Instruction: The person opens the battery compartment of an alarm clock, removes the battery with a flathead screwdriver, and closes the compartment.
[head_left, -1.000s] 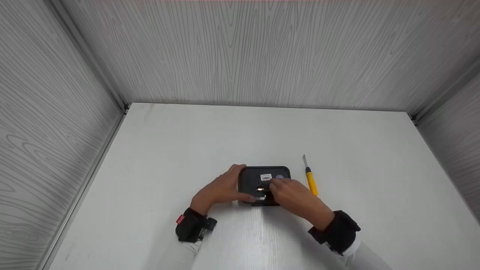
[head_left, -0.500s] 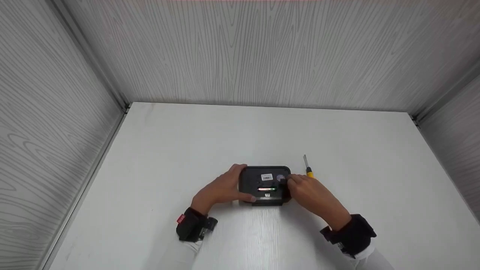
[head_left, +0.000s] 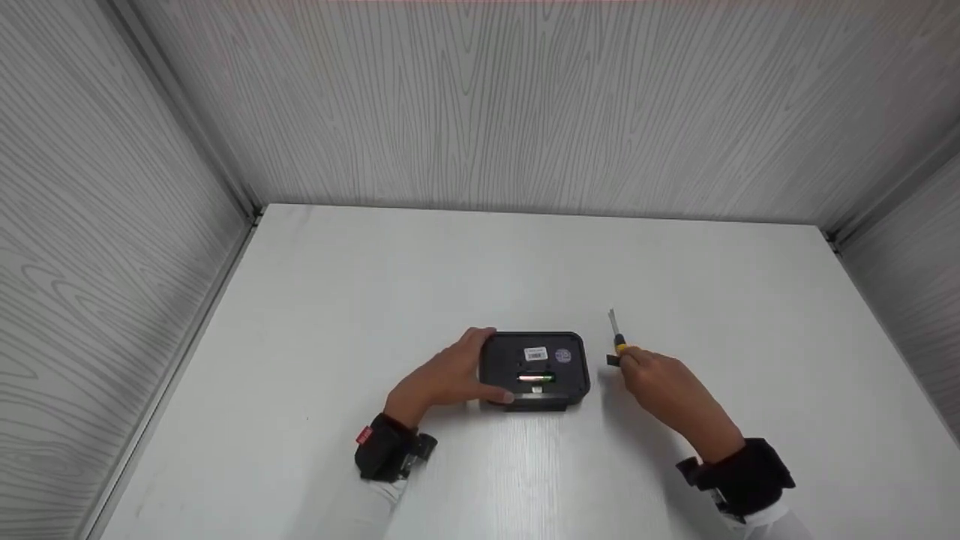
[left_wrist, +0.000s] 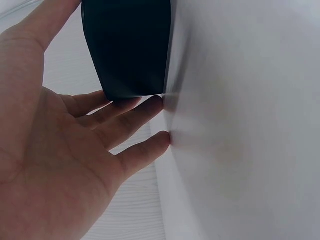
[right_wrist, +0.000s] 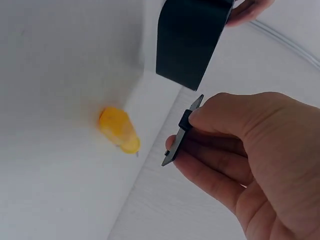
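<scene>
A black box-shaped device (head_left: 534,367) lies on the white table (head_left: 375,300), its back up, with a white label and an open slot where a battery shows. My left hand (head_left: 450,375) holds its left end, thumb at the near edge and fingers round the far corner; the left wrist view shows the device (left_wrist: 127,45) against my fingers (left_wrist: 125,115). My right hand (head_left: 652,379) is to the right of the device and pinches a small flat black cover (right_wrist: 181,132), also seen as the cover (head_left: 613,360) beside the device (right_wrist: 190,40).
A yellow-handled screwdriver (head_left: 616,334) lies right of the device, just beyond my right hand; its handle (right_wrist: 117,130) shows in the right wrist view. Grey wood-grain walls (head_left: 525,105) enclose the table on three sides.
My right hand has lifted the small black cover off the device's back and moved right with it, toward the screwdriver. The battery slot now shows open. The left hand has stayed put.
</scene>
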